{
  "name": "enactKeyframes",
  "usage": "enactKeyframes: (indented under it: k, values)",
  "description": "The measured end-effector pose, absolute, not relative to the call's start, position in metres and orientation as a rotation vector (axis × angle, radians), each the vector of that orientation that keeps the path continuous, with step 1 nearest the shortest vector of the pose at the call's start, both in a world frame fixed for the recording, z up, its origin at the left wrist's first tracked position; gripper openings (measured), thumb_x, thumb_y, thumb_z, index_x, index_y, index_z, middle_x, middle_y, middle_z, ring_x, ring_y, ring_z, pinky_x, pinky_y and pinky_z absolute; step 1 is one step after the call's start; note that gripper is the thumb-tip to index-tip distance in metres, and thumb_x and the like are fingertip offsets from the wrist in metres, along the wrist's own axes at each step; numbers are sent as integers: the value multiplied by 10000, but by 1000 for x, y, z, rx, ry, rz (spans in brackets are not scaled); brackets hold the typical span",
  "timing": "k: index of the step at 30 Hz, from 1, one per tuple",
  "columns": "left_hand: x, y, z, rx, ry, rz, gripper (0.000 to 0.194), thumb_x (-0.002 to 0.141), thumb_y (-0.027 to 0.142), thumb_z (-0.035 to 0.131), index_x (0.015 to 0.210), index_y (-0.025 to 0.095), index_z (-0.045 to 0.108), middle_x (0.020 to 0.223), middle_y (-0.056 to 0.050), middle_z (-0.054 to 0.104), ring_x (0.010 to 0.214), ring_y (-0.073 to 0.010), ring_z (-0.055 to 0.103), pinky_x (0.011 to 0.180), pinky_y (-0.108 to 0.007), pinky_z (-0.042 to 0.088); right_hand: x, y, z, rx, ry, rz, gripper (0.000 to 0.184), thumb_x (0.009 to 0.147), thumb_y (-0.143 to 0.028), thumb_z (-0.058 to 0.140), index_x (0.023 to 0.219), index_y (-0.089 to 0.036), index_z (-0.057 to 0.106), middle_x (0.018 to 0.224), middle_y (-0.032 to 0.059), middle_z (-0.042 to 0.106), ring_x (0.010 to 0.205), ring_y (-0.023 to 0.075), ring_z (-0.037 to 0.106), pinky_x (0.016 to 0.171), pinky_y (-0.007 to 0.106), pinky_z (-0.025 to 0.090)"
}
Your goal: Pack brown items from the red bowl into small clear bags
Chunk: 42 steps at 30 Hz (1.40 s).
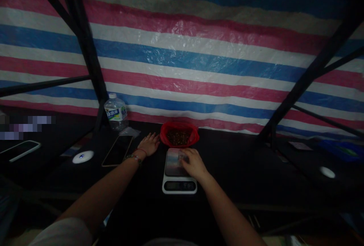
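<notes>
While both hands work mid-frame, a striped woven tarp fills the background.
Right hand (193,164) lies curled on the glossy scale (178,172), holding nothing I can make out; left hand (149,143) rests flat, fingers spread, on the dark table (241,162) beside a crinkly red bag (179,134).

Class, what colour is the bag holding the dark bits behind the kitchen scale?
The bag is red, best seen in the head view.

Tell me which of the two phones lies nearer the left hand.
The gold-edged phone, just beside the left hand near the water bottle; the white-edged phone lies far off at the table's left end.
</notes>
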<state>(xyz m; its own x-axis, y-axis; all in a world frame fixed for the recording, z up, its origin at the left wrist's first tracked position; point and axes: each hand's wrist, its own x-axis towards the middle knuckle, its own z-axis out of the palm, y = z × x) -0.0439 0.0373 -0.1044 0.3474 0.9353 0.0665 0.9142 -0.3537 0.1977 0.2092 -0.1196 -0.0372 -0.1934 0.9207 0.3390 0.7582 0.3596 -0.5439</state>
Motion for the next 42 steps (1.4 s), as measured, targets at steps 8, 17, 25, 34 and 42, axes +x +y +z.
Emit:
enactKeyframes:
  k: [8, 17, 25, 34, 42]
  values:
    - [-39, 24, -89, 2418, 1810, 211, 641, 923, 490, 217, 1469, 154, 230, 1538, -96, 200, 1416, -307, 154, 1108, -495, 183, 210, -111, -47, -1380, -1962, 348, 164, 785, -206, 621, 938, -198, 679, 1024, 52, 669, 1002, 207, 568, 933, 348, 402]
    - [-36, 10, -74, 2484, 1947, 440, 634, 921, 496, 221, 1474, 185, 215, 1547, -89, 168, 1422, -332, 97, 1077, -635, 104, 229, -101, -39, -1315, -1958, 334, 60, 787, -185, 610, 802, -206, 664, 955, 46, 647, 947, 193, 574, 884, 351, 441]
    - [-32, -27, -24, 2292, 1714, 882, 547, 909, 477, 313, 1243, 97, 521, 1248, -182, 567, 1168, -298, 514, 1015, -463, 363, 247, -119, -40, -1348, -1927, 391, 594, 780, -235, 611, 1346, -229, 428, 1334, 100, 498, 1247, 250, 438, 1050, 466, 356]
    - [-10, -75, -28, 1805, 1254, 552, 602, 894, 561, 335, 1360, 190, 427, 1379, -83, 499, 1238, -220, 500, 1039, -356, 396, 253, -119, -73, -1507, -1583, 884, 599, 852, -421, 537, 1388, -207, 378, 1397, 132, 452, 1253, 253, 476, 1041, 442, 398]
    - [1, -59, -33, 1901, 1241, 564, 611, 904, 545, 291, 1386, 184, 391, 1315, -90, 560, 1213, -237, 526, 1025, -371, 402, 251, -96, -77, -1496, -1585, 767, 534, 856, -386, 524, 1349, -202, 429, 1347, 128, 507, 1215, 246, 513, 1017, 434, 419]
